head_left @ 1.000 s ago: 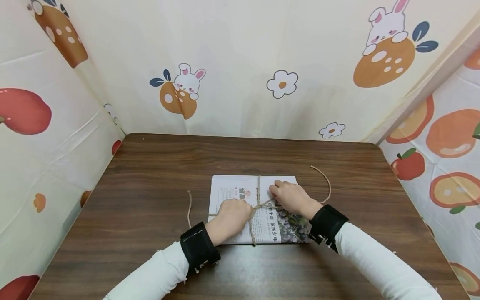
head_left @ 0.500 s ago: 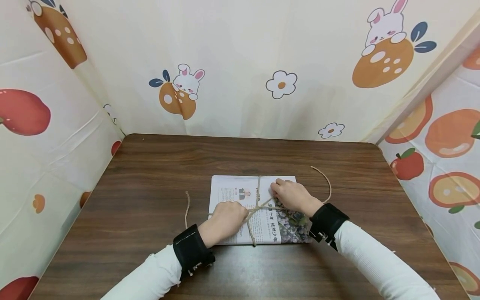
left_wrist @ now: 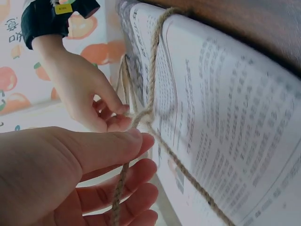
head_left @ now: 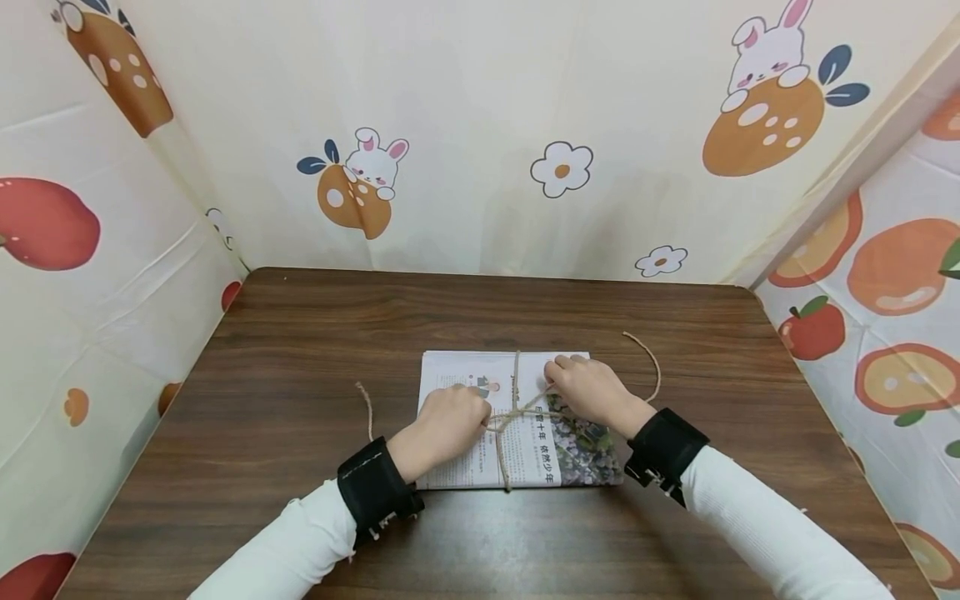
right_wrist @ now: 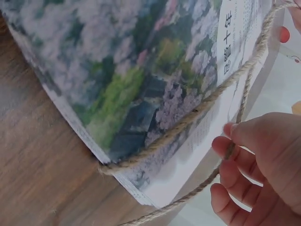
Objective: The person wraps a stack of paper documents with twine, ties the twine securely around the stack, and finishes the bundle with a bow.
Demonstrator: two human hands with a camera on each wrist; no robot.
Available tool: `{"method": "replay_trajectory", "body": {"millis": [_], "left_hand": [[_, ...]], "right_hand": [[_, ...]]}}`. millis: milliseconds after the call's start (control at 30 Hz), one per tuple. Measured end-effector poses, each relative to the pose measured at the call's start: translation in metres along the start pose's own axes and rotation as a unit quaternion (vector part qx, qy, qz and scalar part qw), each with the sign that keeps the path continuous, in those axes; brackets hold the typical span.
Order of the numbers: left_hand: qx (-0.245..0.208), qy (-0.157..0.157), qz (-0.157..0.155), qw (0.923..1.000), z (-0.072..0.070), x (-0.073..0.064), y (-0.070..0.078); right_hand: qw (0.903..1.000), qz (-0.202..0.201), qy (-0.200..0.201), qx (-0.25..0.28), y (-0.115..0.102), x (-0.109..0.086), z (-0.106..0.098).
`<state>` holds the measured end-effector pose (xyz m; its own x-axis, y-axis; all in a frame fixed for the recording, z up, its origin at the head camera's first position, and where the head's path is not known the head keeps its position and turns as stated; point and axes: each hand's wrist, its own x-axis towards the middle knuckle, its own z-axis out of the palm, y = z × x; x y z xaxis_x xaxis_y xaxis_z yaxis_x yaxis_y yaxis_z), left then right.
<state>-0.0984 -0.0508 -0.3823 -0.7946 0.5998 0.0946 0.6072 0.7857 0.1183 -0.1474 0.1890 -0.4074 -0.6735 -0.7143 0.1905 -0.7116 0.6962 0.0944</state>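
OK so left to right, with the newspaper stack (head_left: 527, 458) as reference: the left loose end (head_left: 367, 406) of your twine (left_wrist: 153, 61) sits on the desk (head_left: 375, 317) off the stack's left side, and it's slid further out over the last second. Next up is your left hand (head_left: 448, 425), above the left part of the stack and drawn out a little toward that left edge. Its fingers are pinching a strand with the thumb. The stack itself lies flat on the desk, twine running across it both ways, and the crossing (head_left: 513, 413) near the middle of its top shows more clearly between your hands now. To me that reads as slack coming out, though I can't tell how tight it actually is. Then your right hand (head_left: 588, 390), over the stack's right half, has barely shifted, fingers pinching the other strand. Last, the right loose end (head_left: 658, 371) curls on the desk past the stack's right side, pretty much where it was.
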Motion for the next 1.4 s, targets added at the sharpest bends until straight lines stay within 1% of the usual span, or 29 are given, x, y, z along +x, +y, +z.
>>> {"method": "replay_trajectory", "body": {"millis": [100,200,333,433,533,600,733,833,900,1167,1267,1400], "left_hand": [[0.012,0.001,-0.001,0.9999,-0.002,0.001,-0.002],[0.024,0.0,0.003,0.9997,-0.005,0.003,-0.005],[0.043,0.005,0.02,0.9989,-0.007,0.005,-0.009],[0.057,0.01,0.033,0.9978,-0.009,0.006,-0.011],[0.061,0.01,0.035,0.9975,-0.01,0.008,-0.012],[0.053,0.011,0.033,0.998,-0.011,0.01,-0.012],[0.022,0.025,0.037,0.9987,-0.013,0.015,-0.011],[0.002,0.037,0.046,0.9982,-0.015,0.021,-0.01],[-0.006,0.039,0.049,0.998,-0.016,0.024,-0.01],[-0.012,0.036,0.05,0.998,-0.016,0.032,-0.012],[-0.015,0.039,0.051,0.9978,-0.016,0.034,-0.014],[-0.018,0.037,0.046,0.9981,-0.016,0.036,-0.017]], "right_hand": [[1.0,-0.001,0.003,-0.006,0.001,-0.001,-0.006],[1.0,0.007,0.004,0.002,0.004,-0.003,-0.012],[0.9997,0.018,0.005,0.015,0.008,-0.006,-0.019],[0.9997,0.019,0.01,0.014,0.011,-0.008,-0.024],[0.9996,0.019,0.015,0.014,0.013,-0.009,-0.029],[0.9995,0.02,0.019,0.014,0.014,-0.011,-0.031],[0.9993,0.024,0.025,0.016,0.015,-0.015,-0.033],[0.9992,0.028,0.023,0.018,0.015,-0.018,-0.033],[0.9992,0.028,0.019,0.02,0.015,-0.02,-0.034],[0.999,0.032,0.028,0.014,0.015,-0.029,-0.038],[0.9989,0.04,0.025,0.007,0.016,-0.035,-0.038],[0.9985,0.049,0.021,0.011,0.015,-0.042,-0.04]]}}
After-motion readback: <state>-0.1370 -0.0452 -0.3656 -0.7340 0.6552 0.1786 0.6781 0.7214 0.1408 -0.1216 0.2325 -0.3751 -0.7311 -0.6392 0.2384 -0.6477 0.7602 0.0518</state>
